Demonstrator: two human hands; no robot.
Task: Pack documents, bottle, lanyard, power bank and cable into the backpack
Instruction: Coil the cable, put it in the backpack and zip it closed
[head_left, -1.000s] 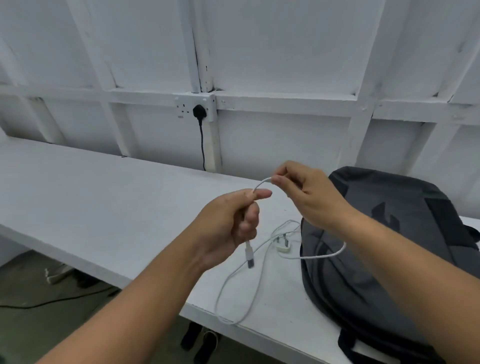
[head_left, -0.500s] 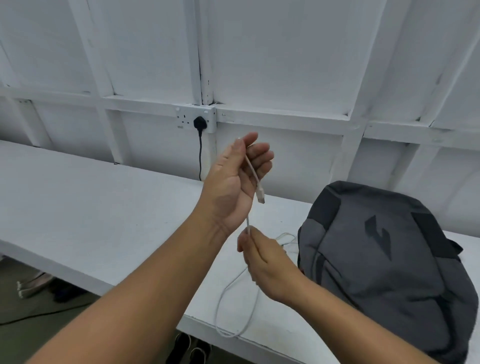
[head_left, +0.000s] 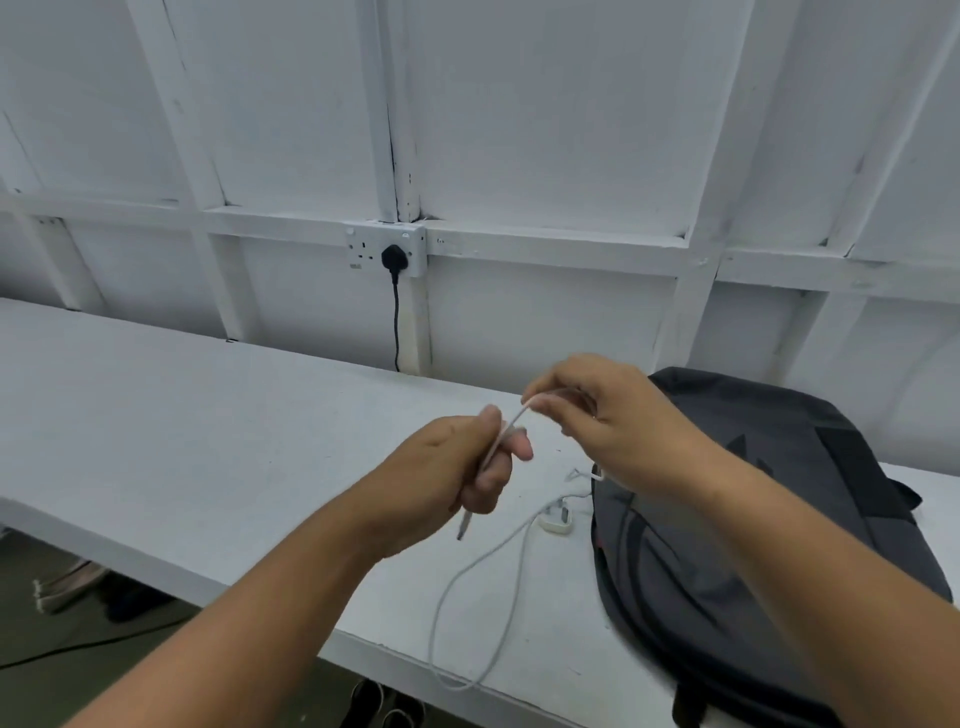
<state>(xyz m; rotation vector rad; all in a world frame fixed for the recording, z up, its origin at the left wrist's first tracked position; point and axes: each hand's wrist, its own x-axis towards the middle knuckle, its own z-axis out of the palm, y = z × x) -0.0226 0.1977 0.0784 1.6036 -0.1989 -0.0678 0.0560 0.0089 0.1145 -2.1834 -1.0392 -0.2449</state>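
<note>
While left hand (head_left: 447, 467) and right hand (head_left: 618, 426) pinch cable (head_left: 483, 582) | charger plug (head_left: 558, 519) beside backpack (head_left: 779, 519) | socket (head_left: 387, 249) behind

On the white bench (head_left: 208, 441), the dark grey fabric backpack (head_left: 805, 493) lies right of the fingers (head_left: 491, 483); the thin white cable (head_left: 435, 618) loops below them.

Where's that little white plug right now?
The white plug lies on the white bench, right of centre in the head view, just left of the grey backpack.
</note>
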